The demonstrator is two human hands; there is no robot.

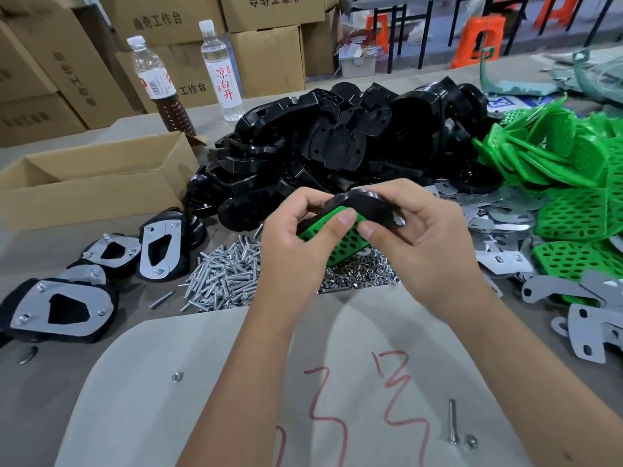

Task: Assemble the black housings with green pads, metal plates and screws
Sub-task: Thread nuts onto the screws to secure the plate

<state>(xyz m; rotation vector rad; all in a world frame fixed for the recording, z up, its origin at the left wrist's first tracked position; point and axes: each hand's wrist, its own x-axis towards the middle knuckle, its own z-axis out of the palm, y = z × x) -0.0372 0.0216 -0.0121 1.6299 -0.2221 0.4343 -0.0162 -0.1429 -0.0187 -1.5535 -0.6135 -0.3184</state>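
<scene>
At twelve o'clock the heap of black housings looms. Dead centre, the left hand and right hand both grip one housing, thumbs pressing its green pad. Best press evenly until holes align.

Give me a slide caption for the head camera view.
Both hands, left hand and right hand, press a green pad into a black housing.

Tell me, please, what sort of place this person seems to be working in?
Most likely a small factory or workshop assembly bench. Bulk parts lie in heaps: black housings, green pads and loose screws. Stacked cardboard cartons stand behind, and finished assemblies collect at the left.
</scene>
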